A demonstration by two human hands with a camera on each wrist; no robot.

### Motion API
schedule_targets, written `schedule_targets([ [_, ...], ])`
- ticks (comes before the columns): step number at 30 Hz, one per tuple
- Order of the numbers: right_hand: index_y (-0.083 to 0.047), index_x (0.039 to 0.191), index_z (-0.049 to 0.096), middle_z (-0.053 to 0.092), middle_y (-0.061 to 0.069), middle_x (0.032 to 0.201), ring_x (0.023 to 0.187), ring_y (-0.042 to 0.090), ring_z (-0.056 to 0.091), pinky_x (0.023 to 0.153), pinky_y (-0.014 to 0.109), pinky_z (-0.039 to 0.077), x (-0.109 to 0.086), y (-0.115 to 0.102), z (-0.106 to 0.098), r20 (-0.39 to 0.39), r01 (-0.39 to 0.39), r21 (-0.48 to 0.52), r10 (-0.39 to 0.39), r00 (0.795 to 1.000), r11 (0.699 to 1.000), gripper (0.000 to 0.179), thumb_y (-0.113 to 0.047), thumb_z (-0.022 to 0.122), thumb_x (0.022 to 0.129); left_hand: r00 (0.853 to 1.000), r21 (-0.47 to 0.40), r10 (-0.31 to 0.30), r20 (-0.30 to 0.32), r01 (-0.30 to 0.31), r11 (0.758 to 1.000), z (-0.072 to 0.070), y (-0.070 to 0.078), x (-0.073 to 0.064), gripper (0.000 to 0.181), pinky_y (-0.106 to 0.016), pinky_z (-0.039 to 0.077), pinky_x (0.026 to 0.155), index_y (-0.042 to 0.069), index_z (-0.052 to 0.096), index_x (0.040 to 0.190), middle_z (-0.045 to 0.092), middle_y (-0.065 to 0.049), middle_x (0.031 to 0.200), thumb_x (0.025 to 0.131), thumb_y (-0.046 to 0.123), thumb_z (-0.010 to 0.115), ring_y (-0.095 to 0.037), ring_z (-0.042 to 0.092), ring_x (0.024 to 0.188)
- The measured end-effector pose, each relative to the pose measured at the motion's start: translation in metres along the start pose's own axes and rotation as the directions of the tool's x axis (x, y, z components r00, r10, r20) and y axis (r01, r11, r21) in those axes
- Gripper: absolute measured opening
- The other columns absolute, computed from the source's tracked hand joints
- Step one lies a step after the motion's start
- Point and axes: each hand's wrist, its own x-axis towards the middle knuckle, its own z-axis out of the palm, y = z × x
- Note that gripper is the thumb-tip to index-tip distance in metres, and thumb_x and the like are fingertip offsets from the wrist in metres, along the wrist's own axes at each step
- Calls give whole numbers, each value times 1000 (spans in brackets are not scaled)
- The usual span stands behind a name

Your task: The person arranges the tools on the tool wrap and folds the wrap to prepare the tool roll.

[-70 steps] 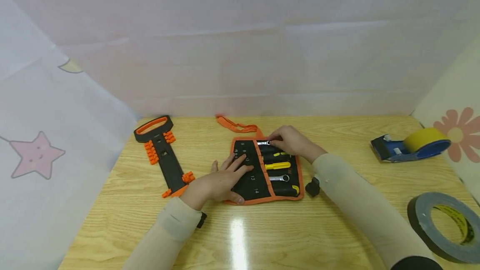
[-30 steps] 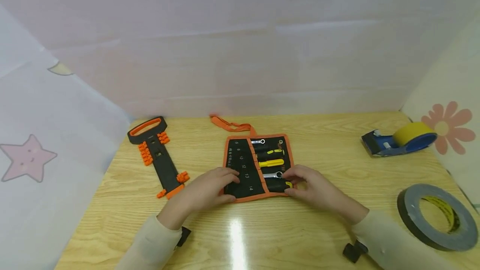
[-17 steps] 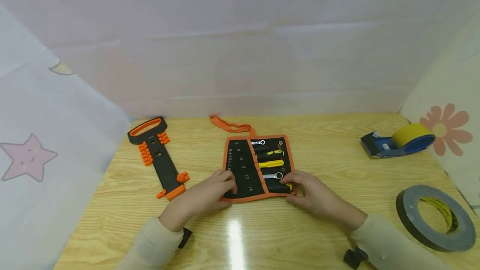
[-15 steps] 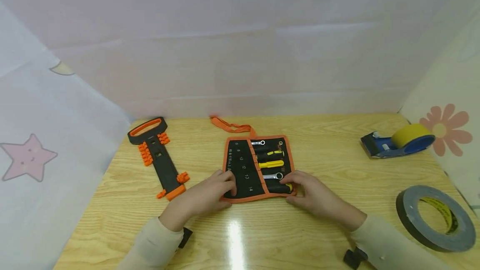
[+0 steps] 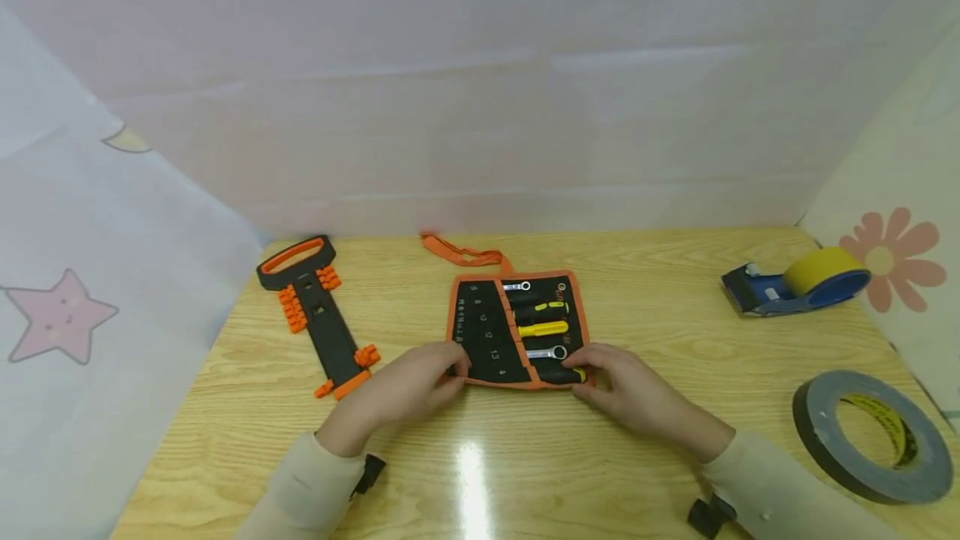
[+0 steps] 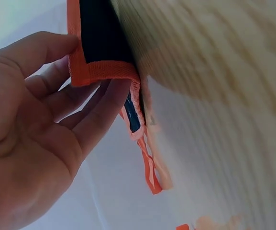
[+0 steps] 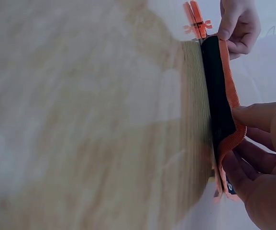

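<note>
A black fabric tool roll [image 5: 480,327] with orange trim lies spread in the middle of the table. Its right-hand pockets hold a small wrench [image 5: 517,286], a larger wrench [image 5: 543,353], a yellow-handled tool [image 5: 543,328] and black-and-yellow handles [image 5: 558,376]. My left hand [image 5: 408,386] pinches the near left corner, thumb and fingers on either face of the cloth in the left wrist view. The near right corner is pinched by my right hand [image 5: 633,386]; in the right wrist view that near edge [image 7: 231,91] stands raised off the table.
An orange tie strap [image 5: 468,257] trails behind the roll. To the left lies a black-and-orange handled holder [image 5: 330,323] with orange clips. At right are a blue tape dispenser [image 5: 798,283] with yellow tape and a grey tape roll [image 5: 918,432]. White sheets [image 5: 487,107] hang behind.
My right hand has moved from the roll's far right part to its near right corner. My left hand has drawn back to the near left corner. The near edge has lifted and folded inward slightly.
</note>
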Motion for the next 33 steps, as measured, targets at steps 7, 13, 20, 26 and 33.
schedule_targets([
  [7,-15,128,76,75,1,125,101,7,62,90,31,57,0,3,1,-14,20,-13,-21,1000,1000,25,-17,76,103,998,-36,-54,-10,54,998,-1,0,4,5,-25,51,71,13,68,104,70,6,95,108,12,65,-6,55,76],
  [13,-13,128,77,76,3,127,111,16,70,96,40,60,-1,5,2,-27,28,-41,-29,999,999,23,-15,71,106,998,-57,-59,-31,57,997,-2,0,8,5,-24,47,67,13,67,103,68,6,90,107,10,65,-6,52,71],
  [20,-11,128,77,77,6,127,119,28,72,101,52,60,-2,3,0,-64,30,-67,-35,997,997,23,-13,66,108,995,-118,-79,-65,71,990,-2,1,13,4,-22,43,59,10,65,105,66,4,84,108,9,62,-5,47,63],
  [26,-11,128,78,78,6,127,118,27,72,100,52,60,2,2,-2,-65,21,-65,-25,998,998,23,-13,63,110,986,-159,-146,-76,132,978,0,-1,20,4,-23,44,58,7,66,105,67,1,85,107,10,64,-8,49,63],
  [33,-11,125,78,77,2,121,109,17,71,94,45,61,7,2,0,-63,1,-54,-5,998,999,22,-13,61,111,978,-160,-193,-77,179,971,-1,-1,27,5,-24,44,60,10,67,101,68,1,86,105,8,67,-10,50,63],
])
